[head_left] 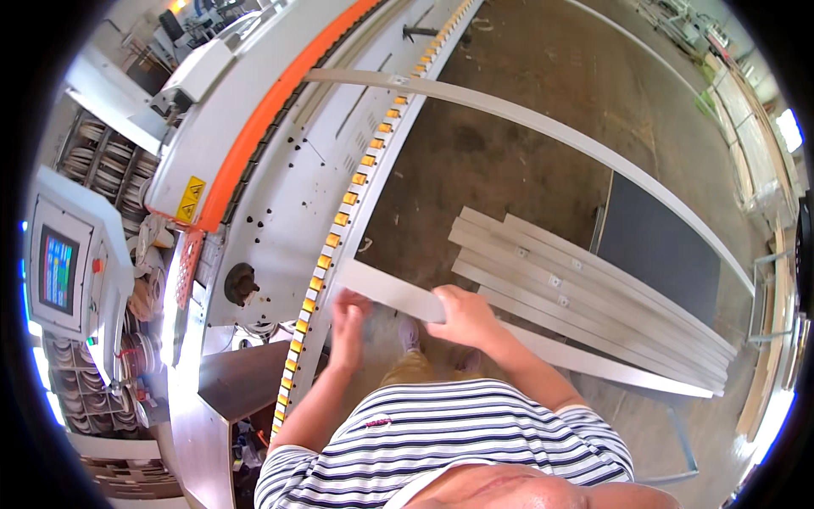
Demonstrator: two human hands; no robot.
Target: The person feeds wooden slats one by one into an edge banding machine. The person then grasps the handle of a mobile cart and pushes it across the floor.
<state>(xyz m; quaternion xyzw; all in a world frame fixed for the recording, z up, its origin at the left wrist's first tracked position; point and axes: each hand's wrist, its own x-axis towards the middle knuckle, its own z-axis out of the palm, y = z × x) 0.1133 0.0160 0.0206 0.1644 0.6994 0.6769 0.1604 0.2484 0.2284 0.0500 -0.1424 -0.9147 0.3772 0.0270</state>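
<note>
A long, pale flat board strip (390, 290) runs from the edge of the machine, past my body, toward the lower right. My right hand (465, 316) is closed around it a little way from its near-machine end, with the thumb on top. Just below that end is my left hand (346, 329), its fingers loosely apart and slightly blurred; whether they touch the strip's edge is unclear. The strip's end lies by the row of yellow-orange rollers (325, 262) on the machine's side. Several similar pale strips (551, 267) lie stacked to the right.
At left stands a white machine with an orange band (271, 110) and a control panel screen (59, 267). Another long strip (543, 123) extends from the machine across the far side. A dark grey panel (657, 242) lies beyond the stack. Edging rolls (106, 161) fill racks at far left.
</note>
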